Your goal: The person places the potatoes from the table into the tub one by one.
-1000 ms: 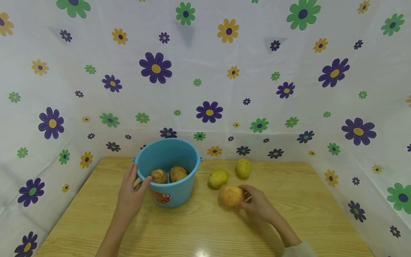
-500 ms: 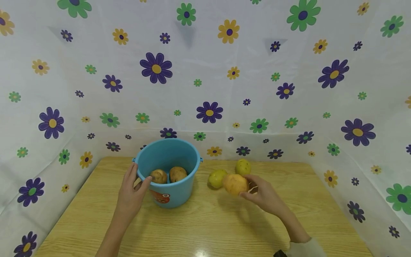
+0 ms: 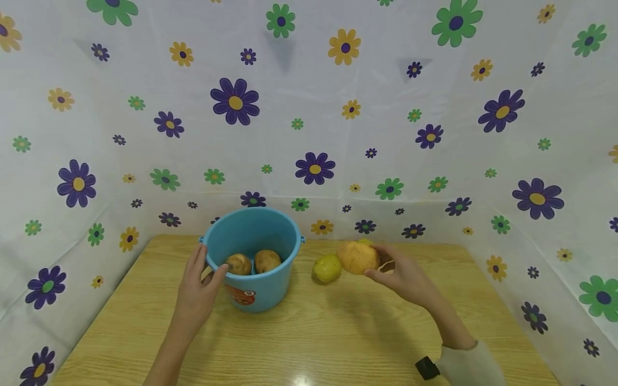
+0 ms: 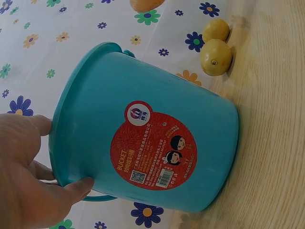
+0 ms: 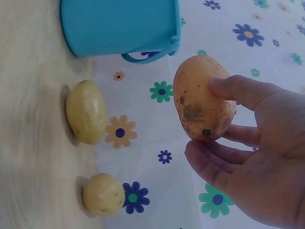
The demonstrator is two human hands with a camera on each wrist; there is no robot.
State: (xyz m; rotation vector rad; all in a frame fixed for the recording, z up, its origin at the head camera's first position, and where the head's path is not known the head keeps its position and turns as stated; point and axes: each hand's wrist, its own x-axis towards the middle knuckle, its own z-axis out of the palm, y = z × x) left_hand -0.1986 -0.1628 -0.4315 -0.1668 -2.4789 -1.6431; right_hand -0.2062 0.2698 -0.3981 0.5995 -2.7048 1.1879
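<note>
Jutting leftward from right grip (image 3: pixel 407 276): a potato (image 3: pixel 358 258).

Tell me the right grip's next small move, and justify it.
Probably swing the right grip leftward, bringing its oval yellow-brown potato toward the opening of the blue plastic bucket. That potato is held clear of the pale wooden table, two round brown potatoes lie inside the bucket, and the left grip holds its rim.
</note>
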